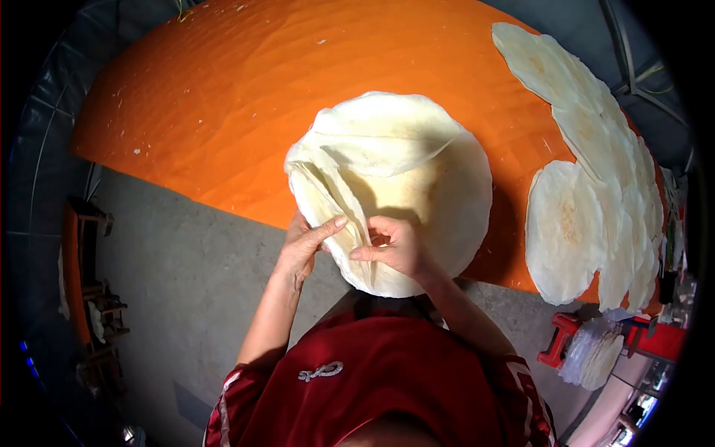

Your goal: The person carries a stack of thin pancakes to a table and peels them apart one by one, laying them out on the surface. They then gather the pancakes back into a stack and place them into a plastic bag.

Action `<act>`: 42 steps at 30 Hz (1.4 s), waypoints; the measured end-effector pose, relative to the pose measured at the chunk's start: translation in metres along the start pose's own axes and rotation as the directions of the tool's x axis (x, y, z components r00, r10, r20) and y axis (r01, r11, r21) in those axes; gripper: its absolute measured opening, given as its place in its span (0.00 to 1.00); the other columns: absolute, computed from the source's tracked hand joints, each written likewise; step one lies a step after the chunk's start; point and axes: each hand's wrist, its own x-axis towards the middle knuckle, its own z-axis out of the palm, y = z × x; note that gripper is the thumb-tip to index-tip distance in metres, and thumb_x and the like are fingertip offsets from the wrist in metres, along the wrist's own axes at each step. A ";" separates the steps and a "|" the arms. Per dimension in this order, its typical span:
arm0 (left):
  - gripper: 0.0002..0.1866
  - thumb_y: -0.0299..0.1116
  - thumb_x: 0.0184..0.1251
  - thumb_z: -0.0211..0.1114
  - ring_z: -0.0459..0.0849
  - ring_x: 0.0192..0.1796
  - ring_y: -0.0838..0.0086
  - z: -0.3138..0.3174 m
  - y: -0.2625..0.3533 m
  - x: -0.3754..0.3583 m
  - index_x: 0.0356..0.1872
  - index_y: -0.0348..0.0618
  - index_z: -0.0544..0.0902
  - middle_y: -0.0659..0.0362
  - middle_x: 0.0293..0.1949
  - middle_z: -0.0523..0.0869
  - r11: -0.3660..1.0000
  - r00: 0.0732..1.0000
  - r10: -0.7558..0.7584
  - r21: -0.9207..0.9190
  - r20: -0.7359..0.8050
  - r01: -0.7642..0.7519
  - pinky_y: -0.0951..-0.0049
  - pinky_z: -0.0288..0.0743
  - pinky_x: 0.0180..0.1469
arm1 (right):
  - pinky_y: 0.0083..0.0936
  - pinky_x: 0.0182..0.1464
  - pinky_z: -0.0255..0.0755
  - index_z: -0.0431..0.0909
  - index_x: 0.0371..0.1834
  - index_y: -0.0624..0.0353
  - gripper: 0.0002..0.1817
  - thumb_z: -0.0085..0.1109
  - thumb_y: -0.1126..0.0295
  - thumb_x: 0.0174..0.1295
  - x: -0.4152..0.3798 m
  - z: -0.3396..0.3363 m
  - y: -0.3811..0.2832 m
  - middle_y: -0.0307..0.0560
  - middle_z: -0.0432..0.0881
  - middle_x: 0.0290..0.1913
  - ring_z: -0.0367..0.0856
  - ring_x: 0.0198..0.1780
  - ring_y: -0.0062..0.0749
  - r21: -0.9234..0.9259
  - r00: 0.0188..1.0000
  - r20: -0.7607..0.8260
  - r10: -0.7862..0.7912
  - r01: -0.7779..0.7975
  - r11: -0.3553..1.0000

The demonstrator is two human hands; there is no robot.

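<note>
A pile of large, round, thin flatbreads [458,197] lies at the near edge of the orange table, overhanging toward me. Its upper sheets are folded over at the far and left sides, leaving raised creases. My left hand [302,244] grips the left rim, thumb on top and the other fingers hidden underneath. Just to its right, my right hand [395,244] pinches the folded edge of a flatbread between thumb and curled fingers.
More flatbreads [570,231] overlap in a long row along the right side of the orange table [223,112]. At lower right, a red stool [558,339] stands beside a clear plastic bag [585,350]. Grey floor [179,283] shows at left, with wooden stools [108,313] farther left.
</note>
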 end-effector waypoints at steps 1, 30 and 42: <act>0.39 0.37 0.45 0.73 0.79 0.42 0.75 0.000 0.001 -0.001 0.58 0.40 0.62 0.56 0.44 0.79 1.000 1.000 -0.010 -0.007 0.000 0.010 0.83 0.73 0.28 | 0.17 0.39 0.70 0.75 0.44 0.65 0.20 0.68 0.74 0.46 0.000 0.001 0.000 0.40 0.80 0.36 0.76 0.35 0.18 -0.053 1.000 0.008 -0.002 0.003 0.999; 0.25 0.19 0.43 0.56 0.81 0.41 0.54 -0.088 0.084 0.073 0.50 0.28 0.71 0.43 0.43 0.79 0.931 0.983 -0.160 -0.318 0.088 0.180 0.57 0.77 0.48 | 0.29 0.38 0.79 0.76 0.37 0.65 0.12 0.59 0.71 0.50 -0.043 -0.238 -0.267 0.51 0.80 0.30 0.80 0.28 0.31 0.030 0.867 -0.480 -0.132 0.167 0.986; 0.22 0.34 0.53 0.59 0.76 0.49 0.65 -0.126 0.027 0.075 0.48 0.32 0.73 0.53 0.46 0.78 0.986 0.985 -0.128 -0.119 -0.119 0.113 0.68 0.69 0.52 | 0.27 0.18 0.67 0.76 0.29 0.63 0.08 0.55 0.72 0.46 -0.048 -0.325 -0.271 0.40 0.74 0.24 0.70 0.21 0.23 -0.556 0.520 -0.812 -0.267 -0.548 0.624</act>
